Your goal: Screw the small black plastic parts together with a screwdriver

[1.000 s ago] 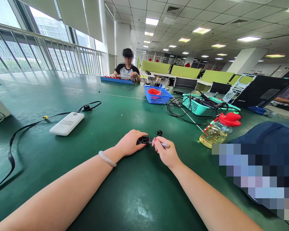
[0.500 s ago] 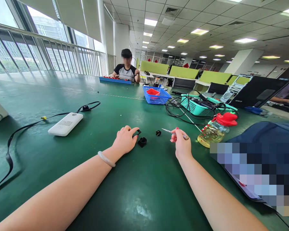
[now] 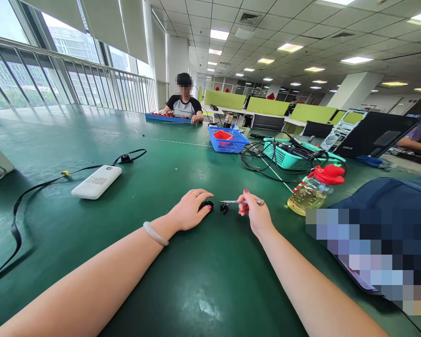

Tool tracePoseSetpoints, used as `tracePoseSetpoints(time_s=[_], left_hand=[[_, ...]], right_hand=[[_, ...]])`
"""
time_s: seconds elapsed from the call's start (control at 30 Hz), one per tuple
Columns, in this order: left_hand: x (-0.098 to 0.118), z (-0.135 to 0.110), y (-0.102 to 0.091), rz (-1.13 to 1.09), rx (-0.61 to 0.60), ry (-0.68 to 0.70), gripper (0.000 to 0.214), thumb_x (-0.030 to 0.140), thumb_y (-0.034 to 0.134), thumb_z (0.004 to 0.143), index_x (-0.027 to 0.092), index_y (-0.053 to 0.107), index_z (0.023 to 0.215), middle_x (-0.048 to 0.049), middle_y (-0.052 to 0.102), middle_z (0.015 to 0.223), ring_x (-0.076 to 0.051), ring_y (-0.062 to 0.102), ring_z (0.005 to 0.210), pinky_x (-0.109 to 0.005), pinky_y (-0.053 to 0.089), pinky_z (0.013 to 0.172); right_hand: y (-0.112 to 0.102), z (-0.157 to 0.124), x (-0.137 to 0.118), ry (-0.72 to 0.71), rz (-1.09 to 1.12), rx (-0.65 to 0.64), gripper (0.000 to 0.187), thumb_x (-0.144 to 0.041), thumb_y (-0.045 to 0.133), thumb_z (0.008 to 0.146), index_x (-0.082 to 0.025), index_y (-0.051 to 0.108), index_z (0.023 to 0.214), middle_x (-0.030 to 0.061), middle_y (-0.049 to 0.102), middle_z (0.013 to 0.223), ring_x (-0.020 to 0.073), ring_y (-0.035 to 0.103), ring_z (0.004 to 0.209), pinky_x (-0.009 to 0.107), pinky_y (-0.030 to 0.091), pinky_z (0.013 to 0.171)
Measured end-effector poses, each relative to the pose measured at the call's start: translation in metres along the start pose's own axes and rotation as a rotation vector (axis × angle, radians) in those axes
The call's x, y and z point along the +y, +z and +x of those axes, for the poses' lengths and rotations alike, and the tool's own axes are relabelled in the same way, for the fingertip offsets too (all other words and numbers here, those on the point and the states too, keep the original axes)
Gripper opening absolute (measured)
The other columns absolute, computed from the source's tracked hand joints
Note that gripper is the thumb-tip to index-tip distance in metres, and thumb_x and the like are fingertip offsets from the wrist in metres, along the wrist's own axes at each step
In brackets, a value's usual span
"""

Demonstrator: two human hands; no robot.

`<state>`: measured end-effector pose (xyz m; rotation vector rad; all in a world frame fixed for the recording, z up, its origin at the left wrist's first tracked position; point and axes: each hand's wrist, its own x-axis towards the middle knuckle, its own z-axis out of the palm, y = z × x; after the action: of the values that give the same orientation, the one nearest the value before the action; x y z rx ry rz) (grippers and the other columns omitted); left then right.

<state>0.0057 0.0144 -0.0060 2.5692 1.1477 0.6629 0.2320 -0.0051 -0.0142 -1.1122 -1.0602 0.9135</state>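
Note:
My left hand (image 3: 192,209) reaches over a small black plastic part (image 3: 207,204) on the green table, thumb and fingers closed around it. The hand partly hides that part. In my right hand (image 3: 255,211), a slim screwdriver (image 3: 233,201) is pinched between thumb and fingers. Its metal shaft points left, and a brownish handle end sticks out behind the fingers. Just below the shaft lies a second small black piece (image 3: 224,208), between my two hands; whether the tip touches it I cannot tell.
A white power bank (image 3: 97,181) and a black strap (image 3: 24,199) lie left. A blue basket (image 3: 228,146), a green basket (image 3: 287,159) with cables, a red-lidded bottle (image 3: 310,194) and a dark blue bag (image 3: 382,196) stand right. A person (image 3: 185,105) sits at the far side.
My left hand has shifted from the dark piece behind onto the black part. My right hand moved left and down with the screwdriver. The small black piece sits slightly nearer and further left.

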Motion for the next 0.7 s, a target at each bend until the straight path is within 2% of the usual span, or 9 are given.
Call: tracePoseSetpoints(time_s=[0.03, 0.1, 0.23, 0.3, 0.4, 0.47, 0.63, 0.7], left_hand=[[0.001, 0.000, 0.001, -0.013, -0.032, 0.025, 0.044, 0.038, 0.041, 0.093, 0.023, 0.047, 0.134, -0.0069, 0.049, 0.138, -0.023, 0.040, 0.130, -0.041, 0.031, 0.113], [0.001, -0.001, 0.001, -0.018, -0.084, 0.043, 0.047, 0.045, 0.042, 0.094, 0.023, 0.046, 0.135, -0.0079, 0.049, 0.139, -0.023, 0.041, 0.130, -0.042, 0.031, 0.113], [0.001, 0.001, 0.001, -0.011, -0.117, 0.032, 0.041, 0.043, 0.037, 0.096, 0.024, 0.052, 0.128, -0.0075, 0.052, 0.136, -0.024, 0.044, 0.128, -0.044, 0.032, 0.112], [0.001, 0.001, 0.000, -0.010, -0.112, 0.043, 0.038, 0.042, 0.037, 0.096, 0.025, 0.054, 0.126, -0.0069, 0.054, 0.134, -0.024, 0.046, 0.126, -0.044, 0.033, 0.110], [0.002, 0.001, -0.001, -0.013, -0.105, 0.079, 0.036, 0.043, 0.038, 0.096, 0.026, 0.055, 0.123, -0.0066, 0.057, 0.130, -0.024, 0.047, 0.124, -0.046, 0.034, 0.109], [0.004, 0.000, 0.000, -0.012, -0.106, 0.105, 0.038, 0.047, 0.041, 0.094, 0.026, 0.054, 0.123, -0.0071, 0.056, 0.131, -0.024, 0.046, 0.125, -0.047, 0.033, 0.109], [0.006, -0.003, 0.003, 0.032, -0.112, 0.165, 0.059, 0.061, 0.058, 0.080, 0.028, 0.051, 0.129, -0.0093, 0.053, 0.134, -0.030, 0.043, 0.127, -0.052, 0.032, 0.107], [0.007, -0.003, 0.001, 0.053, -0.074, 0.176, 0.059, 0.061, 0.059, 0.079, 0.028, 0.052, 0.127, -0.0095, 0.053, 0.135, -0.031, 0.041, 0.128, -0.054, 0.029, 0.107]], right_hand=[[0.001, -0.002, -0.002, -0.021, 0.014, -0.022, 0.046, -0.059, 0.063, 0.077, -0.018, 0.062, 0.058, -0.0021, 0.050, 0.043, 0.0091, 0.044, 0.040, 0.023, 0.037, 0.041], [0.001, -0.003, -0.005, -0.076, 0.049, 0.026, 0.046, -0.058, 0.062, 0.080, -0.018, 0.060, 0.057, -0.0030, 0.047, 0.041, 0.0083, 0.042, 0.039, 0.022, 0.035, 0.040], [-0.004, -0.001, -0.011, -0.077, 0.149, 0.169, 0.052, -0.057, 0.062, 0.080, -0.019, 0.050, 0.046, -0.0061, 0.033, 0.036, 0.0055, 0.030, 0.034, 0.022, 0.029, 0.037], [-0.005, 0.000, -0.010, 0.002, 0.208, 0.103, 0.055, -0.058, 0.061, 0.080, -0.019, 0.046, 0.043, -0.0069, 0.027, 0.034, 0.0056, 0.027, 0.033, 0.022, 0.028, 0.036], [0.001, -0.003, -0.006, 0.122, 0.245, -0.107, 0.057, -0.061, 0.060, 0.080, -0.019, 0.047, 0.043, -0.0069, 0.025, 0.032, 0.0062, 0.026, 0.033, 0.023, 0.028, 0.036], [0.007, -0.006, -0.002, 0.170, 0.251, -0.193, 0.056, -0.060, 0.061, 0.080, -0.019, 0.047, 0.044, -0.0074, 0.024, 0.032, 0.0059, 0.025, 0.032, 0.022, 0.027, 0.036], [0.010, -0.003, 0.001, 0.331, 0.373, -0.286, 0.059, -0.056, 0.055, 0.087, -0.019, 0.042, 0.043, -0.0079, 0.022, 0.032, 0.0054, 0.020, 0.032, 0.021, 0.025, 0.036], [0.005, 0.002, 0.001, 0.388, 0.470, -0.295, 0.061, -0.056, 0.051, 0.090, -0.019, 0.040, 0.043, -0.0074, 0.022, 0.032, 0.0057, 0.018, 0.032, 0.020, 0.023, 0.035]])
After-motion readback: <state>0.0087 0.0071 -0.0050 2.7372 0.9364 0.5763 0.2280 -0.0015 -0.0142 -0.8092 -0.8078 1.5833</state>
